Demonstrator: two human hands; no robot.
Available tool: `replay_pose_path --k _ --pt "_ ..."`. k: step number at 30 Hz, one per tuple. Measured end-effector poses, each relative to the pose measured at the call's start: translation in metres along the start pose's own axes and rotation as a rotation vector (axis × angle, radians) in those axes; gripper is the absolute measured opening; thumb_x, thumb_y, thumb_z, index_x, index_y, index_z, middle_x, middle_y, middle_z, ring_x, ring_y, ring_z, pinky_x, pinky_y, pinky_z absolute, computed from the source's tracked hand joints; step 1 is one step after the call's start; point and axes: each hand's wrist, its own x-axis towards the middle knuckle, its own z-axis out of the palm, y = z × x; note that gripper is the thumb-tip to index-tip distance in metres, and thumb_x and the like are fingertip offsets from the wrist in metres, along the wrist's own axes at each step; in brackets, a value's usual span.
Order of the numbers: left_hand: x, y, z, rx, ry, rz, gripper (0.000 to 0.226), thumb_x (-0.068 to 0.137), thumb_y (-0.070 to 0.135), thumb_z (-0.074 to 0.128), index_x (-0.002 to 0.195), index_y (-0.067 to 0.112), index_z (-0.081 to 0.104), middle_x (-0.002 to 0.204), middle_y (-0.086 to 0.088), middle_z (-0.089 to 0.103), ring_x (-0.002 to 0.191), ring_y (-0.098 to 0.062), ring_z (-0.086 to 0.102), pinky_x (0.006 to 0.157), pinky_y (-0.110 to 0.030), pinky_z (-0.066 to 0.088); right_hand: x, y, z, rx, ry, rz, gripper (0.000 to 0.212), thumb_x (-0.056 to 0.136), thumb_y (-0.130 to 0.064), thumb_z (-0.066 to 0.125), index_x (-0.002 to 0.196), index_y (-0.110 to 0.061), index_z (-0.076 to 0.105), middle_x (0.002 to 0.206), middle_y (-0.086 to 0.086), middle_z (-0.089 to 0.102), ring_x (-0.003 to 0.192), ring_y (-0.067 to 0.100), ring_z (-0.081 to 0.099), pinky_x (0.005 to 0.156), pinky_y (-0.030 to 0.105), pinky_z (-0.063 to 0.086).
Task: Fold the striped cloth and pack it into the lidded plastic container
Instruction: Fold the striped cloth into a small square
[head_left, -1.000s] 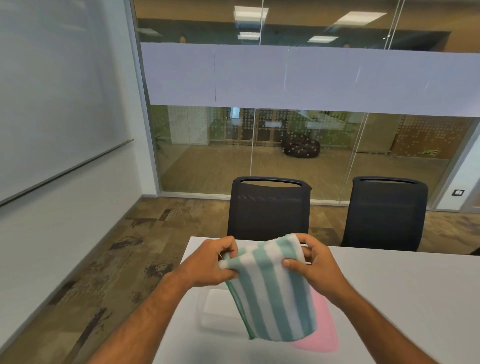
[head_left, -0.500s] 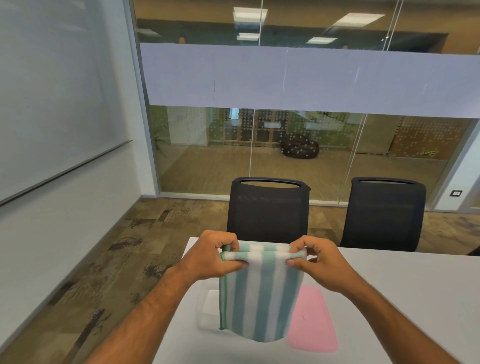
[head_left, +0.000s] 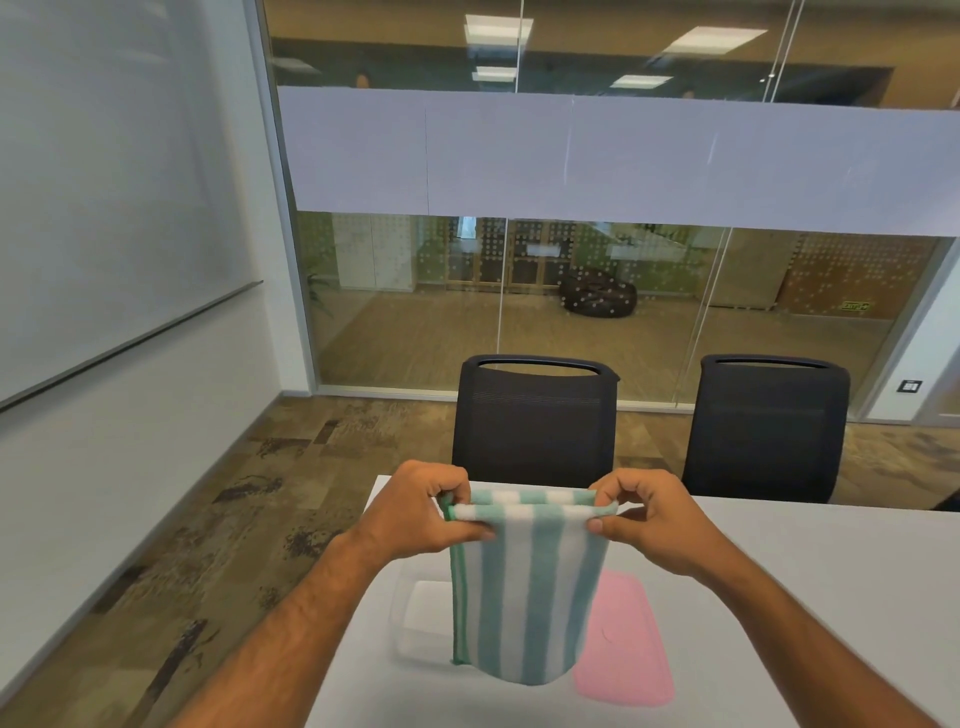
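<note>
The green-and-white striped cloth (head_left: 524, 592) hangs folded in the air above the white table (head_left: 810, 582). My left hand (head_left: 421, 514) pinches its top left corner and my right hand (head_left: 649, 514) pinches its top right corner, so the top edge is stretched level between them. Behind and below the cloth sits the clear plastic container (head_left: 423, 618), partly hidden by it. The pink lid (head_left: 626, 644) lies flat on the table just right of the container.
Two black office chairs (head_left: 535, 421) (head_left: 763, 426) stand at the table's far edge. The table's left edge runs close to the container, with patterned floor (head_left: 208, 561) beyond it. A glass wall (head_left: 571, 291) closes the room at the back.
Both hands spread apart and levelled the cloth's top edge. It hung slanted and bunched between them a second ago; now it hangs straight with vertical stripes.
</note>
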Motion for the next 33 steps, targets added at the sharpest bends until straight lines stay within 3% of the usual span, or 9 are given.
replay_pose_path --k 2,5,10,13,16,21,25,30,33 --pt "0.000 0.004 0.001 -0.038 0.024 -0.024 0.031 0.064 0.035 0.089 0.067 0.033 0.058 0.073 0.016 0.064 0.070 -0.007 0.063 0.057 -0.012 0.053 0.001 0.002 -0.001 0.015 0.010 0.003 0.012 0.073 -0.009 0.081 0.074 -0.011 0.069 0.089 0.001 0.071 0.087 0.023 0.068 0.077 0.040 0.062" --pt "0.001 0.011 0.005 -0.167 0.077 -0.107 0.034 0.068 0.019 0.088 0.075 0.028 0.056 0.076 0.012 0.062 0.070 -0.006 0.060 0.057 -0.015 0.052 0.001 0.002 -0.001 0.103 0.041 -0.018 0.015 0.074 -0.007 0.080 0.079 -0.010 0.066 0.088 0.004 0.070 0.087 0.024 0.068 0.078 0.042 0.062" --pt "0.007 0.024 0.019 -0.432 0.245 -0.183 0.039 0.074 0.019 0.078 0.102 0.029 0.053 0.095 0.013 0.058 0.084 -0.012 0.060 0.067 -0.026 0.055 0.005 0.002 -0.001 0.421 0.068 -0.023 0.045 0.070 -0.006 0.081 0.109 -0.016 0.060 0.083 0.006 0.070 0.086 0.025 0.067 0.082 0.042 0.057" --pt "0.013 0.031 0.023 -0.500 0.330 -0.191 0.042 0.075 0.019 0.076 0.106 0.035 0.051 0.104 0.003 0.058 0.089 -0.016 0.061 0.072 -0.028 0.055 0.008 0.008 0.006 0.600 0.016 0.024 0.060 0.065 -0.015 0.083 0.120 -0.015 0.058 0.100 0.005 0.072 0.103 0.033 0.066 0.088 0.048 0.057" --pt "0.020 0.035 0.024 -0.520 0.390 -0.203 0.043 0.076 0.020 0.076 0.108 0.033 0.050 0.105 0.000 0.057 0.091 -0.016 0.059 0.076 -0.031 0.054 0.007 0.013 0.018 0.683 -0.127 0.074 0.073 0.058 -0.029 0.090 0.122 -0.011 0.059 0.117 0.015 0.068 0.111 0.037 0.064 0.092 0.055 0.054" --pt "0.027 0.035 0.023 -0.581 0.476 -0.276 0.041 0.077 0.020 0.078 0.108 0.029 0.052 0.106 -0.004 0.060 0.095 -0.024 0.062 0.082 -0.040 0.057 0.002 0.016 0.035 0.677 -0.278 0.160 0.060 0.061 -0.015 0.087 0.116 -0.008 0.066 0.121 0.019 0.068 0.114 0.037 0.063 0.098 0.055 0.050" --pt "0.032 0.033 0.021 -0.549 0.536 -0.390 0.042 0.079 0.014 0.080 0.110 0.022 0.052 0.105 0.001 0.060 0.094 -0.015 0.063 0.078 -0.033 0.056 0.000 0.015 0.043 0.744 -0.272 0.211 0.050 0.063 -0.007 0.080 0.111 -0.004 0.068 0.118 0.023 0.067 0.112 0.041 0.063 0.096 0.056 0.051" --pt "0.032 0.026 0.015 -0.719 0.482 -0.586 0.052 0.081 0.016 0.078 0.121 0.026 0.048 0.112 -0.008 0.066 0.091 -0.019 0.070 0.076 -0.036 0.059 -0.002 0.009 0.045 0.929 -0.299 0.290 0.038 0.069 0.005 0.064 0.105 -0.006 0.071 0.107 0.020 0.071 0.100 0.038 0.067 0.082 0.048 0.058" --pt "0.029 0.020 0.011 -0.937 0.396 -0.767 0.052 0.086 0.034 0.072 0.131 0.021 0.048 0.116 -0.008 0.067 0.096 -0.024 0.070 0.081 -0.040 0.058 -0.003 0.007 0.047 1.055 -0.322 0.318 0.040 0.068 0.009 0.057 0.103 -0.004 0.071 0.105 0.022 0.071 0.095 0.040 0.068 0.077 0.049 0.060"
